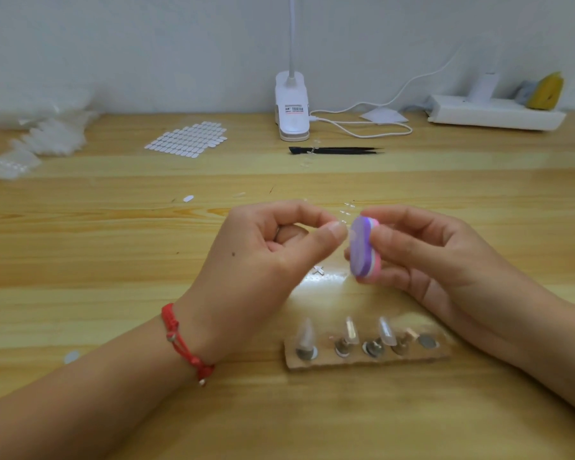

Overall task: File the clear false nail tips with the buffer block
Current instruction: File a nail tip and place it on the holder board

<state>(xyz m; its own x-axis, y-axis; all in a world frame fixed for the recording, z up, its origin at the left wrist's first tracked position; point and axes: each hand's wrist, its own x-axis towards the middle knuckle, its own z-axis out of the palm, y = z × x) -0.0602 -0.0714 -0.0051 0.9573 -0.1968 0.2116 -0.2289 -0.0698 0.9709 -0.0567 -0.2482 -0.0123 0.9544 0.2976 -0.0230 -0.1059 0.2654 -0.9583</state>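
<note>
Left hand (263,257) first: thumb and forefinger nipped tight, the grip closed on a clear nail tip (346,228) that shows only as a faint glint, up in the air above the holder strip (365,360). Right hand (429,257), also above the strip: grip curled round the buffer block (362,249), purple face turned to the tip. Touching or a hair apart? I can't tell.

Now the dangers. That tip is tiny and held by its very edge, so a firm stroke could flick it out of the pinch, and a clear thing on this bench (80,260) would be hard to find. The block's face is broad next to the tip, so it may well scuff the thumb pad instead. Both wrists hang low over the strip, and a dropped wrist could knock the mounted tips (351,328) off their pegs.

Any writing? Far beyond the strip, the lamp clamp (292,104) carries a label with dark print, too blurred to read. Nothing shows on the block.
</note>
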